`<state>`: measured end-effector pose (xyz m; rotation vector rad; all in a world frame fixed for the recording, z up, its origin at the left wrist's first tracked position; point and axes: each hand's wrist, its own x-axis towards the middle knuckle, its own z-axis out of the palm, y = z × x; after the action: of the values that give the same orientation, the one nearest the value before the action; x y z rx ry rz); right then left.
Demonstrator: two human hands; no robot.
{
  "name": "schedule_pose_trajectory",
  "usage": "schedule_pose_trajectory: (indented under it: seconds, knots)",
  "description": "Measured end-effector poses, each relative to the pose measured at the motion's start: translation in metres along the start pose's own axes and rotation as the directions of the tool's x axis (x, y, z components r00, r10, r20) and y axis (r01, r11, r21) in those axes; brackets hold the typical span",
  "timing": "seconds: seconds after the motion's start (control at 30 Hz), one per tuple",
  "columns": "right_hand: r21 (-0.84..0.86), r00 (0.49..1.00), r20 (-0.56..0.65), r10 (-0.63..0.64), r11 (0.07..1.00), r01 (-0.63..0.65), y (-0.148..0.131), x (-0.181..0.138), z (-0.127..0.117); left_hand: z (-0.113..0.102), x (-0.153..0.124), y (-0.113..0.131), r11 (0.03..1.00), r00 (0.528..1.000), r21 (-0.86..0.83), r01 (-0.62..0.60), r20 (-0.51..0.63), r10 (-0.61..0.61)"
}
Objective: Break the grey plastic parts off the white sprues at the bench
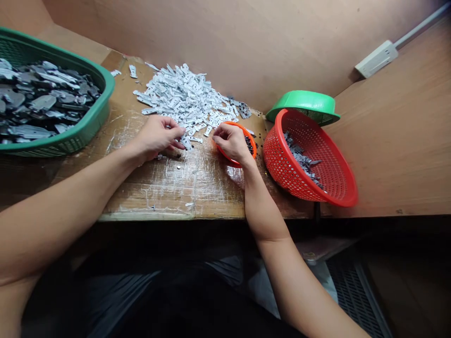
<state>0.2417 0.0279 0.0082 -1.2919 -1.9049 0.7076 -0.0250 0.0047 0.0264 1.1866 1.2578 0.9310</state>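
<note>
Left hand [157,136] curled over flat white pieces [183,96], hold unclear — light, stiff, thin; pinch by edges. Right hand [230,141] fingertips pressed together over orange bowl [246,129] — contents unseen.

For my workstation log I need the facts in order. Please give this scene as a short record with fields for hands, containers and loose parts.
left hand: fingers curled, tips at the edge of the white pieces heaped on the table
right hand: fingertips pinched over the small orange bowl; held piece not visible
red basket: tilted, grey parts inside, beside the upturned green bowl
green basket: far left, full of larger grey pieces
</note>
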Motion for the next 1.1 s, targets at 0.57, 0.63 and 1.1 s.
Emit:
schedule_pose_trajectory:
  seconds: [0.57,0.63,1.1]
  knots:
    - [-0.277,0.856,0.451,-0.253,0.872,0.404,-0.058,-0.029,0.122,-0.033,0.016,0.006,0.998,0.989,-0.058,-0.021,-0.145,0.012]
    - [-0.312,0.842,0.48,-0.247,0.849,0.427,-0.061,-0.028,0.123,-0.033,0.015,0.006,0.998,0.99,-0.059,-0.022,-0.138,0.014]
    - [0.052,0.946,0.283,-0.158,0.987,0.15,-0.067,-0.02,0.068,-0.027,0.008,0.012,1.0,0.99,-0.014,0.002,-0.142,-0.004]
